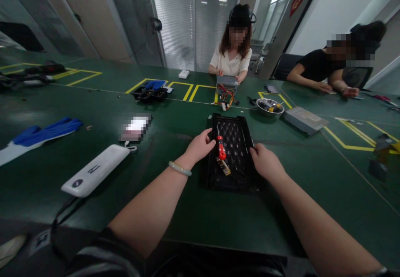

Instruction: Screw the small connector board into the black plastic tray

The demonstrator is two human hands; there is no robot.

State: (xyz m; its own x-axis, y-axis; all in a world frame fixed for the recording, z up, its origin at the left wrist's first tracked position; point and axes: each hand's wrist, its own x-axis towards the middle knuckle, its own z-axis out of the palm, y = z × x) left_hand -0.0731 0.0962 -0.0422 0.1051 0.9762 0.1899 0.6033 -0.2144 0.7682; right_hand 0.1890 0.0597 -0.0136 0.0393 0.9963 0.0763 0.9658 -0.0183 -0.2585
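A black plastic tray (235,181) with a patterned floor lies on the green table in front of me. Inside it rest a red-handled screwdriver (221,148), its shaft pointing away from me, and a small circuit board (223,166) just below the handle. My left hand (201,145), with a bangle (180,168) on the wrist, closes on the tray's left wall. On the opposite side my right hand (267,161) grips the right wall, thumb on the rim and the other fingers mostly hidden.
Left of me are a white power bank (95,170), a phone (136,128) and a blue-and-white glove (46,135). Across the table, a person (233,56) handles a grey metal box (227,80) with coloured wires. A metal bowl (270,112) and grey panel (304,119) stand right; another person (318,66) sits beyond.
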